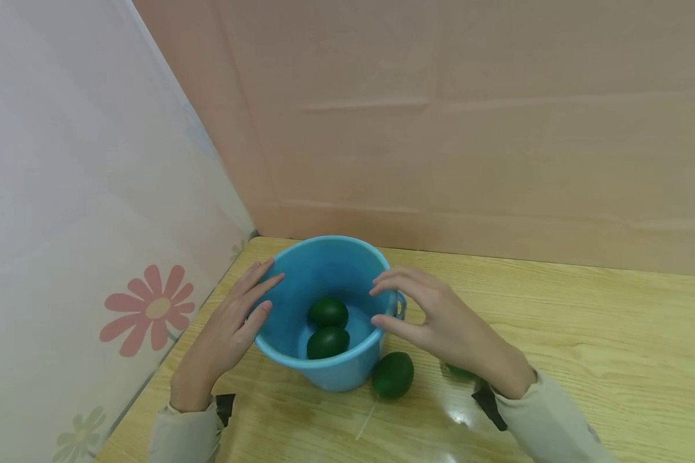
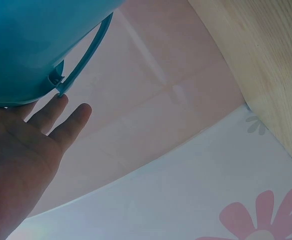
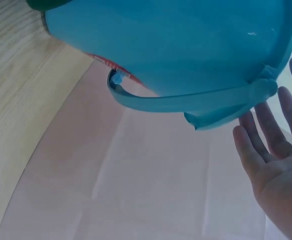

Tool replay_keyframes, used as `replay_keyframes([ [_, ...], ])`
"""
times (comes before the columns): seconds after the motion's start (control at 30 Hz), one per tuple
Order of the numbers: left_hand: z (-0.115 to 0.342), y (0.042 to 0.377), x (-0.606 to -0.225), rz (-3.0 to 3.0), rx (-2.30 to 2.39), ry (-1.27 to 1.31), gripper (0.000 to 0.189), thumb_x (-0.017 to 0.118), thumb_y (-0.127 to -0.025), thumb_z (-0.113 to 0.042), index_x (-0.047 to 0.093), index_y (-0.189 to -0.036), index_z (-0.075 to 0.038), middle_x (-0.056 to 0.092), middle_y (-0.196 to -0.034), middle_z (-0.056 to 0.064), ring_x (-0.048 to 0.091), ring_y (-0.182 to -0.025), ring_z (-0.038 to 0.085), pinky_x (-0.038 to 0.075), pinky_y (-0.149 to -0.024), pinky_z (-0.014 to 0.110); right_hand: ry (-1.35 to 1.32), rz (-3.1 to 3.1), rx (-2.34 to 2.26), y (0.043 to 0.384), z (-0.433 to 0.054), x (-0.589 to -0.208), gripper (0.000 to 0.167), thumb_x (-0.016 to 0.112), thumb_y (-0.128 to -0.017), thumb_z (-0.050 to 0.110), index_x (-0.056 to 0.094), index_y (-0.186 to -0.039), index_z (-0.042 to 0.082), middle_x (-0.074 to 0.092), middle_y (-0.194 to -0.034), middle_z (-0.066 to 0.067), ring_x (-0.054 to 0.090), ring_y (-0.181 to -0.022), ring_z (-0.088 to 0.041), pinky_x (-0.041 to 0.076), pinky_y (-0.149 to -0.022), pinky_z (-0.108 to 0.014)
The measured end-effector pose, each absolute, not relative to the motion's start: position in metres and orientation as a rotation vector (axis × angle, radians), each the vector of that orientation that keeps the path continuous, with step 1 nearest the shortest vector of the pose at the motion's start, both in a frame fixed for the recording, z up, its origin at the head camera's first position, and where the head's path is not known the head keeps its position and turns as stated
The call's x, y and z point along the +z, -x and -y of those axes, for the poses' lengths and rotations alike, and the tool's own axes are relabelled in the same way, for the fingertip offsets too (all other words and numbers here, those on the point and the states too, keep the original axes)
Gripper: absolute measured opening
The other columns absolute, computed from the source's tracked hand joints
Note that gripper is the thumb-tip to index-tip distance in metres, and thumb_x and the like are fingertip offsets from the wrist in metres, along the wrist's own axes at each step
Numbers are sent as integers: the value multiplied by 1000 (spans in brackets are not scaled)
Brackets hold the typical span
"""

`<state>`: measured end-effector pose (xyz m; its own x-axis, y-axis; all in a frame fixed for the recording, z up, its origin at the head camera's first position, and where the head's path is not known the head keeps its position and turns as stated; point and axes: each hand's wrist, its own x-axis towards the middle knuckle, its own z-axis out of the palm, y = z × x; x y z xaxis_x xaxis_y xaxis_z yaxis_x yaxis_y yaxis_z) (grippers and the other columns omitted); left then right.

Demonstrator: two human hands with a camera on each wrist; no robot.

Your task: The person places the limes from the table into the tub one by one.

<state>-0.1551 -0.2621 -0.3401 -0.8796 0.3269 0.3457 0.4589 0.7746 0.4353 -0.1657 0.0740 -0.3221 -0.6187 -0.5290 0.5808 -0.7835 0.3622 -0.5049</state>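
Observation:
A blue plastic bucket stands on the wooden table, tilted a little in the head view, with two dark green avocado-like fruits lying inside on its bottom. My left hand is at the bucket's left rim with fingers spread and relaxed. On the other side, my right hand hovers at the right rim beside the handle, its fingers loosely bent and nothing in them. The left wrist view shows the bucket's handle close above the left fingertips. Another green fruit lies on the table against the bucket's front right.
One more green fruit lies partly hidden under the right forearm. The wooden table stretches to the right. A white flowered panel borders the left, and a pinkish covering hangs behind.

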Motion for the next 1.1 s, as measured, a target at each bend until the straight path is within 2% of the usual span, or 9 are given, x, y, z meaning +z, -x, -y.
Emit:
replay_keyframes([
  [0.17, 262, 155, -340, 2719, -765, 613, 44, 46, -104, -21, 48, -148, -14, 27, -164, 5, 19, -152, 39, 36, -106, 71, -1168, 2271, 1104, 164, -79, -325, 36, 81, -82, 14, 67, -115, 17, 65, -121, 4, 61, -117, -16, 54, -98, -33],
  [0.37, 263, 155, -341, 2721, -766, 606, 44, 46, -104, -21, 47, -149, -15, 27, -164, 4, 18, -153, 36, 35, -107, 70, -1153, 2303, 1087, 160, -84, -325, 39, 81, -82, 18, 66, -118, 17, 64, -124, 6, 60, -120, -13, 53, -100, -30],
  [0.67, 263, 156, -341, 2721, -768, 604, 44, 46, -105, -21, 47, -149, -16, 27, -164, 4, 18, -153, 35, 36, -107, 70, -1167, 2283, 1097, 155, -91, -330, 41, 80, -83, 15, 65, -121, 18, 64, -124, 7, 60, -119, -12, 48, -102, -19],
  [1.1, 263, 156, -341, 2723, -775, 601, 44, 45, -105, -22, 47, -149, -16, 27, -164, 4, 18, -152, 37, 35, -107, 70, -1186, 2263, 1102, 149, -96, -336, 45, 81, -81, 11, 64, -122, 17, 65, -122, 6, 61, -117, -11, 47, -101, -16],
])
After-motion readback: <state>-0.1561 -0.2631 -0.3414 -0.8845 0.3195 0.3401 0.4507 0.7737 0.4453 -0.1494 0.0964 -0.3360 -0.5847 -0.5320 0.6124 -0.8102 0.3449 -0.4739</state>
